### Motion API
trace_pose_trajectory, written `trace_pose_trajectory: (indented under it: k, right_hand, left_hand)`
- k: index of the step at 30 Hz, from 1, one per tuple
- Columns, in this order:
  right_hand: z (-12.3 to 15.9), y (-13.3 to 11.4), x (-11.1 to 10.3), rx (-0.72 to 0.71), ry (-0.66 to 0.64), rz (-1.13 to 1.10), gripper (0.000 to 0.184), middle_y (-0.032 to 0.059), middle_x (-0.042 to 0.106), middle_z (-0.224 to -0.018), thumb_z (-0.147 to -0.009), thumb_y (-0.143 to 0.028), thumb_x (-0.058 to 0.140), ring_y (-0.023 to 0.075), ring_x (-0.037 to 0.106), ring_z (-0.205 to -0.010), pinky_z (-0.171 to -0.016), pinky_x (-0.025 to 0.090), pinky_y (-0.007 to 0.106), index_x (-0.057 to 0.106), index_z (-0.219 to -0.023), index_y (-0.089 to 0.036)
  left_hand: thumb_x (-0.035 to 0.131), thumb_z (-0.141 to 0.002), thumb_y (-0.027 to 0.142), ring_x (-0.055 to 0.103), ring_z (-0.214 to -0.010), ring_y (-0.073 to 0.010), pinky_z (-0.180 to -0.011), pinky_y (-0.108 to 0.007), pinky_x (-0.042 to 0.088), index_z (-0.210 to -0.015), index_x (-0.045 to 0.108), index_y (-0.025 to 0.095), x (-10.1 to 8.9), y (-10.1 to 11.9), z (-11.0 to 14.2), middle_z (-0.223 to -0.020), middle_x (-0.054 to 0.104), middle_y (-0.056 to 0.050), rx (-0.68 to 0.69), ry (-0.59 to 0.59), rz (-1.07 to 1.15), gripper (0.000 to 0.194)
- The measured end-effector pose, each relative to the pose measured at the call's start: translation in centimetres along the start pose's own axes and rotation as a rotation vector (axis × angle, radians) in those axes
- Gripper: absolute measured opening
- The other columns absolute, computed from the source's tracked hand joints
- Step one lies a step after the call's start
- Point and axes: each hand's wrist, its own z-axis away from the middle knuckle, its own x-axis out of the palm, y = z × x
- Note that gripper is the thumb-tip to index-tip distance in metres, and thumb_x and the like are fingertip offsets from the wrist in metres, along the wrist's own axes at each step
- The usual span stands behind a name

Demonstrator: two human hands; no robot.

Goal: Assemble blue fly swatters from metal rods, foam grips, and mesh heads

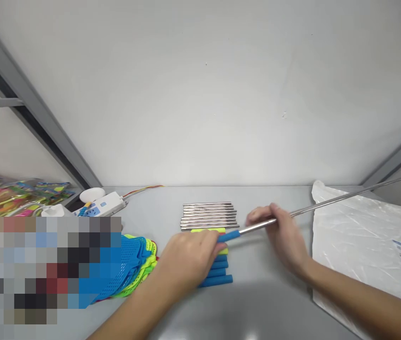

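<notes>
**Telescopic rod pulled out between two hands over the bench**

Left hand (189, 257) closed around the blue foam handle (229, 235) of an extended telescopic metal rod (328, 202); grip wrapped on the handle, fingers curled, blue tip poking out past them. Right hand (281, 231) pinching the thicker steel section just beyond the handle, thumb and fingers pressed onto the tube; slightly motion-blurred. Rod held just above the bench (257, 307), running up and right over the clear plastic bag (370, 245), thin end reaching the right picture edge.

Under and beside left hand: stack of collapsed rods, steel tubes (209, 216) lying side by side, blue and yellow-green foam handles (217, 276) towards the camera. Left of that, pile of blue, green and yellow mesh swatter heads (132, 264). White power strip (103, 204) with red-yellow wire at back left; colourful packaging (16, 193) far left. Pixelated block at lower left, not readable.

Handling judgement: looks light, thin-walled, stiff near the handle but likely whippy and easy to bend at the thin end. Polished steel likely slippery; foam handle the secure hold, second hold best on the thickest section close by, not on the tip.
</notes>
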Motion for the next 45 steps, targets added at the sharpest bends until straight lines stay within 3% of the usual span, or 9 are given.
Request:
trace_pose_trajectory:
  k: [3,6,12,17,25,29,37,41,45]
  right_hand:
    - [1.1,0.5,1.0,0.039,-0.203,0.012,0.055,0.0091,0.071,-0.096,-0.098,-0.048,0.028,0.0252,0.06,-0.097,-0.089,0.041,0.039,0.075,-0.092,-0.02]
    - [0.8,0.2,0.7,0.04,-0.253,-0.005,0.055,0.0078,0.071,-0.1,-0.097,-0.054,0.028,0.0235,0.06,-0.098,-0.094,0.039,0.038,0.07,-0.111,-0.022]
    - [-3.0,-1.3,-2.7,-0.014,0.217,-0.177,0.056,0.0082,0.068,-0.071,-0.093,-0.058,0.036,0.0197,0.061,-0.074,-0.072,0.046,0.032,0.074,-0.085,-0.018]
    - [-3.5,-1.6,-3.1,0.014,0.303,-0.226,0.048,0.0129,0.072,-0.078,-0.093,-0.044,0.036,0.0237,0.064,-0.086,-0.071,0.046,0.034,0.074,-0.088,-0.016]
    - [1.2,0.6,1.2,0.212,-0.083,-0.182,0.054,0.0105,0.073,-0.106,-0.095,-0.049,0.031,0.0269,0.062,-0.102,-0.089,0.042,0.041,0.076,-0.099,-0.019]
    - [0.9,0.7,0.9,0.23,-0.194,-0.163,0.061,0.0096,0.073,-0.108,-0.095,-0.059,0.028,0.0248,0.063,-0.1,-0.098,0.039,0.042,0.072,-0.11,-0.019]
    - [-5.0,-0.3,-4.6,0.009,0.407,-0.258,0.047,0.0084,0.067,-0.068,-0.091,-0.049,0.042,0.017,0.057,-0.064,-0.066,0.047,0.031,0.071,-0.076,-0.015]
    - [-4.8,-0.2,-4.4,0.058,0.407,-0.259,0.041,0.0111,0.07,-0.074,-0.09,-0.041,0.041,0.0176,0.057,-0.064,-0.066,0.047,0.033,0.071,-0.08,-0.015]
    - [-2.0,0.2,-1.6,0.129,0.29,-0.252,0.046,0.0133,0.075,-0.085,-0.091,-0.04,0.036,0.0191,0.06,-0.072,-0.074,0.047,0.034,0.074,-0.087,-0.014]
  left_hand:
    - [0.035,-0.101,0.031,0.06,-0.058,-0.0186,-0.05,-0.029,0.034,-0.089,0.055,0.019,0.2,0.7,0.0,-0.071,0.065,0.0,0.027,0.013,0.051,0.026]
    - [0.035,-0.101,0.033,0.056,-0.055,-0.016,-0.051,-0.027,0.032,-0.081,0.053,0.02,-0.3,0.3,0.0,-0.066,0.062,0.002,-0.006,0.029,0.068,0.03]
    - [0.036,-0.101,0.033,0.05,-0.052,-0.0138,-0.052,-0.026,0.03,-0.074,0.05,0.02,-0.9,-1.8,0.2,-0.061,0.055,0.003,-0.074,0.031,0.073,0.032]
    - [0.036,-0.101,0.034,0.05,-0.051,-0.0138,-0.05,-0.026,0.029,-0.074,0.05,0.02,-0.7,-1.8,0.2,-0.06,0.055,0.003,-0.104,0.034,0.064,0.033]
    - [0.036,-0.101,0.03,0.055,-0.053,-0.0148,-0.05,-0.027,0.033,-0.081,0.054,0.02,-0.1,0.5,0.0,-0.065,0.061,0.001,0.003,0.05,0.107,0.029]
    - [0.038,-0.1,0.033,0.051,-0.051,-0.0139,-0.05,-0.027,0.032,-0.074,0.052,0.02,-0.5,-0.6,0.2,-0.061,0.057,0.002,-0.024,0.058,0.104,0.032]
    - [0.041,-0.098,0.04,0.048,-0.048,-0.0124,-0.05,-0.026,0.029,-0.07,0.052,0.019,-0.6,-3.0,0.2,-0.056,0.052,0.003,-0.192,0.045,0.072,0.037]
    - [0.041,-0.098,0.041,0.047,-0.047,-0.0119,-0.049,-0.025,0.027,-0.069,0.052,0.019,-0.6,-3.0,0.2,-0.055,0.052,0.003,-0.207,0.053,0.054,0.039]
    - [0.042,-0.099,0.041,0.047,-0.046,-0.0116,-0.049,-0.025,0.027,-0.065,0.049,0.019,-0.2,-1.6,0.2,-0.052,0.051,0.004,-0.142,0.091,0.052,0.041]
